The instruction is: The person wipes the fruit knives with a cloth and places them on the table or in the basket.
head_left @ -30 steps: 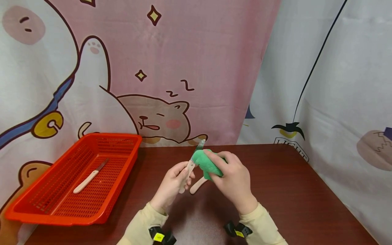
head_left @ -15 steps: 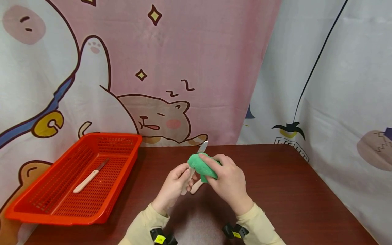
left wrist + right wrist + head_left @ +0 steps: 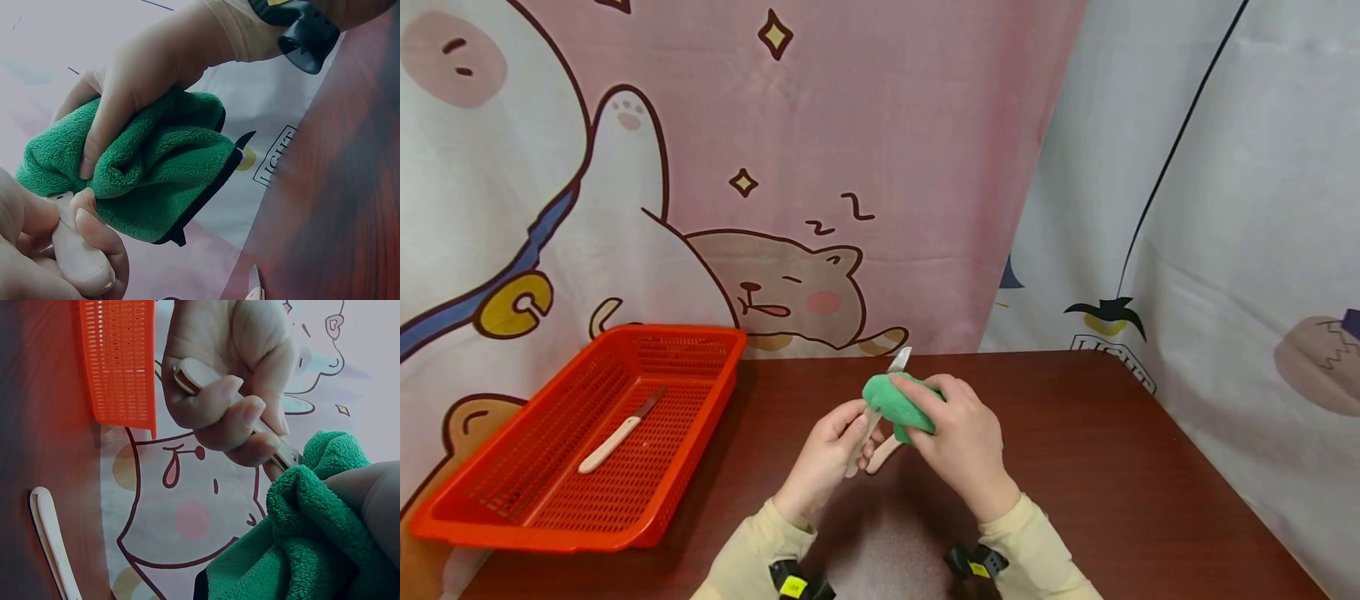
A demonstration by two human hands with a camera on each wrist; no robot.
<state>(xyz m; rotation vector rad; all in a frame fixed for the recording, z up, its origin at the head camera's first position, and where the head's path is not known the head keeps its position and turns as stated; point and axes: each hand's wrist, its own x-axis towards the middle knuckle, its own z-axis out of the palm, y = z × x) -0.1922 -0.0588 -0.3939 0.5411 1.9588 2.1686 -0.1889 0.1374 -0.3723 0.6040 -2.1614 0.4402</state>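
Note:
My left hand (image 3: pixel 823 458) grips the pale handle of a folding knife (image 3: pixel 201 375), its blade pointing up and away. A green cloth (image 3: pixel 891 400) with a dark edge is bunched around the blade in my right hand (image 3: pixel 966 442), thumb and fingers pinching it there. Only the blade's tip shows past the cloth in the head view; the left wrist view has the cloth right against the handle's upper end. Below the hands a second pale-handled knife (image 3: pixel 883 454) lies on the table, partly hidden in the head view; its blade shows in the left wrist view.
On the left stands a red plastic basket (image 3: pixel 696 462) with a white-handled knife (image 3: pixel 617 437) lying inside. The dark wooden table (image 3: pixel 1112 467) ends at a printed curtain (image 3: pixel 925 167) behind and on the right.
My right hand and the cloth have shifted left and down the blade, closer to the handle. My left hand keeps its hold on the knife. The basket and other knives stay put.

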